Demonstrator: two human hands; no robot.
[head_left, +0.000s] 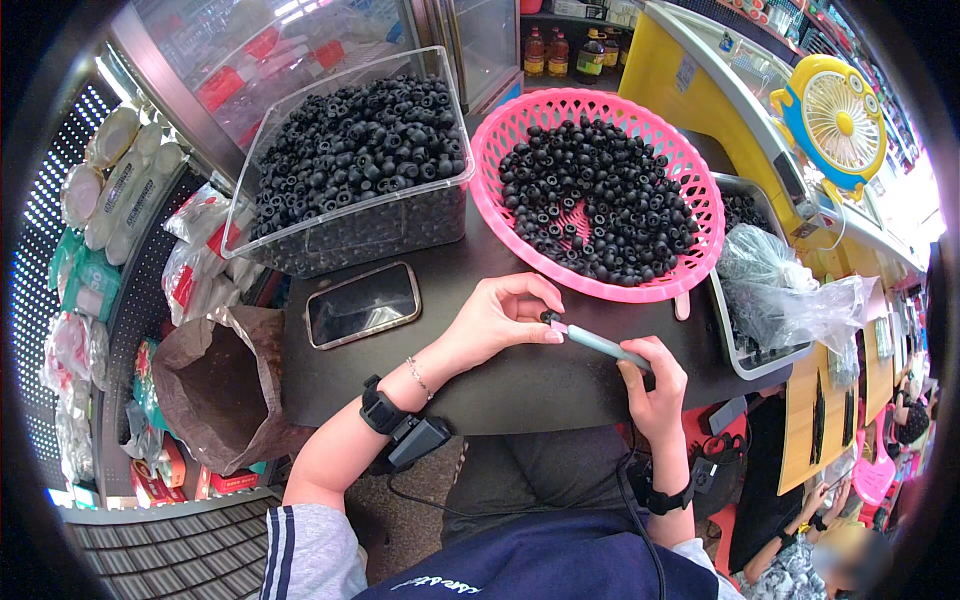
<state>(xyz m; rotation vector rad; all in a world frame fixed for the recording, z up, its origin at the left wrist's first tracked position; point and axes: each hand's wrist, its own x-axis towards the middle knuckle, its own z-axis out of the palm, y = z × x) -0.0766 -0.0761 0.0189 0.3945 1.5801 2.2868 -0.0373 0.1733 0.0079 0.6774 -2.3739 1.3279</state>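
Note:
My left hand (505,315) pinches a small black ring-shaped piece (548,316) between thumb and fingertips, above the dark table. A slim pale-blue pen-like tool (605,346) with a pinkish tip is gripped in my right hand (656,388), its tip touching or very close to the piece; the exact contact is too small to make out. Just beyond my hands sits a pink perforated basket (590,290), holding many similar black pieces, some with a hole showing. To its left, a clear plastic box (350,235) is heaped with more of them.
A phone (364,305) lies on the table left of my hands. A brown bag (225,390) stands open at the table's left edge. On the right are a grey tray (745,360), a clear plastic bag (790,290) and a yellow-blue fan (845,122). Another person (800,565) sits lower right.

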